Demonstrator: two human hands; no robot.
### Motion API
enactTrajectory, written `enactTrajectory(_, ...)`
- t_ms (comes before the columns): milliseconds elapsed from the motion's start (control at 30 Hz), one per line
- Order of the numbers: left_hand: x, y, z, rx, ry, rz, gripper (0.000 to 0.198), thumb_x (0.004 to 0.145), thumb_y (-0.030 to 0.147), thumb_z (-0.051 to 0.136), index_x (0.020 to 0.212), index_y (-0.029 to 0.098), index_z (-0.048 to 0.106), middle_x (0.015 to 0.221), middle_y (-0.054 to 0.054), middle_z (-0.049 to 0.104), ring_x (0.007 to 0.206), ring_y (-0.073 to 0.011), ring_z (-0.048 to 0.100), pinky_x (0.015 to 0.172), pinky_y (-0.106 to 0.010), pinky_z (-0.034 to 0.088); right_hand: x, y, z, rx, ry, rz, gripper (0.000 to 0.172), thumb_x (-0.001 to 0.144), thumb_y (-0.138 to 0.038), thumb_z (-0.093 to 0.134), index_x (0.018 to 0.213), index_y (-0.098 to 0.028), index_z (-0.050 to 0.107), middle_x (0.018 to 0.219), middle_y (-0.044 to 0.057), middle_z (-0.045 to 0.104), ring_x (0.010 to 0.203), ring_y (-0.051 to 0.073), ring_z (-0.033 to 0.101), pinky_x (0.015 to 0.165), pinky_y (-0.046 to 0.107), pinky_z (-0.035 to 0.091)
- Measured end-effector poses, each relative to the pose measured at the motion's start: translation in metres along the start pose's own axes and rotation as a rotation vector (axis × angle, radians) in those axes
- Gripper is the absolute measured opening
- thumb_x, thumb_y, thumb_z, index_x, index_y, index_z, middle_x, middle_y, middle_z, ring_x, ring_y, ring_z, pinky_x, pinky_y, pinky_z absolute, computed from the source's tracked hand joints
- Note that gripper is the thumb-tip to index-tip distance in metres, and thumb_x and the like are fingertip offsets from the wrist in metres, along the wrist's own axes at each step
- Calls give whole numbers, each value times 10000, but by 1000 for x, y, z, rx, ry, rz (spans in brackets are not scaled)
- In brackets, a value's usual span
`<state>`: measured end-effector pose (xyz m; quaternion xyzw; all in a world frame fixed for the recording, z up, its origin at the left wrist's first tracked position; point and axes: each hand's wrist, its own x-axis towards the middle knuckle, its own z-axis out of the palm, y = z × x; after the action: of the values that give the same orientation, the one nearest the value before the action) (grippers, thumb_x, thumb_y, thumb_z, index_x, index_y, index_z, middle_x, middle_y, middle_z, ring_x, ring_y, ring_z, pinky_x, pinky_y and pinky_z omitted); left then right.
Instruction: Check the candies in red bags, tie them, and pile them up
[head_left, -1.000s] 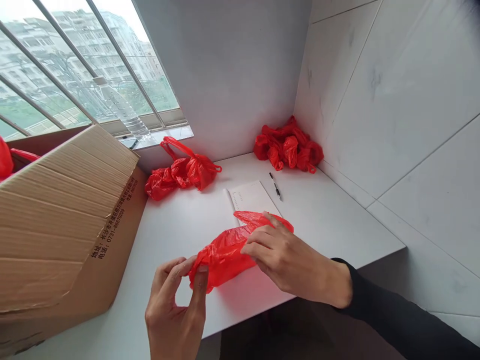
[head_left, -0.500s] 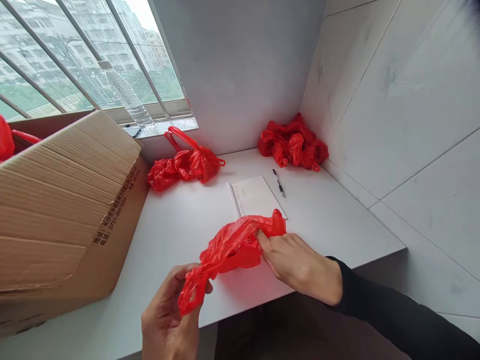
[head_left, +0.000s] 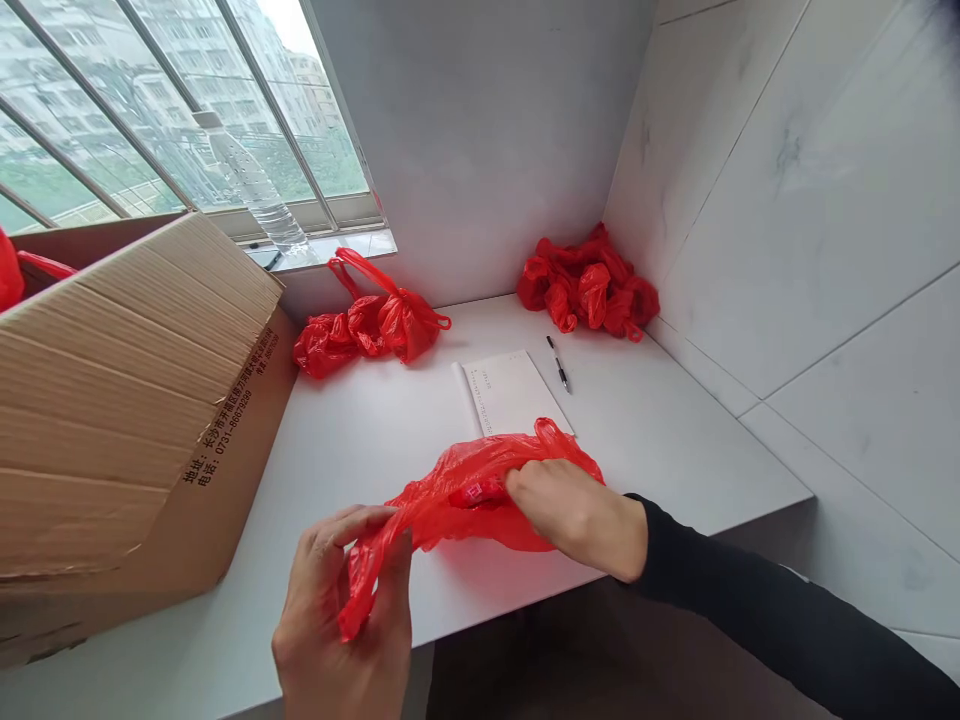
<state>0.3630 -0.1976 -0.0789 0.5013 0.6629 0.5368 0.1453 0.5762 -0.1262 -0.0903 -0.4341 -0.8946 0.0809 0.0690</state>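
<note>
A red plastic bag (head_left: 465,490) is stretched between both hands just above the front of the white table (head_left: 660,430). My left hand (head_left: 341,625) pinches the bag's near end, which hangs down between thumb and fingers. My right hand (head_left: 574,515), in a black sleeve, is closed on the bag's far end, with its fingers buried in the plastic.
A large open cardboard box (head_left: 127,410) stands at the left. One pile of knotted red bags (head_left: 367,325) lies below the window, another pile (head_left: 589,285) sits in the back right corner. A notepad (head_left: 510,390) and a pen (head_left: 557,363) lie mid-table. A water bottle (head_left: 255,190) stands on the sill.
The bag has been drawn out longer between the hands. My right hand has pushed deeper into the plastic, and the left end now hangs lower from my left hand.
</note>
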Motion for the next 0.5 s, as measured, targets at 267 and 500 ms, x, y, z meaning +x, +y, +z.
enactTrajectory(267, 10, -9, 9, -538, -181, -382, 380, 776, 519, 858, 1010, 256, 717, 688, 49, 581, 554, -101, 487, 481, -170, 446, 13, 5, 4, -68, -57, 32, 149, 919, -106, 542, 910, -108, 691, 818, 105, 696, 654, 201, 538, 579, 361, 259)
enactTrajectory(500, 13, 1, 13, -695, -158, -445, 464, 685, 524, 923, 747, 229, 570, 574, 83, 445, 481, -64, 355, 420, -145, 356, -5, -6, -22, -71, -224, -40, 142, 943, -134, 574, 1022, -93, 685, 812, 86, 720, 666, 200, 584, 583, 358, 258)
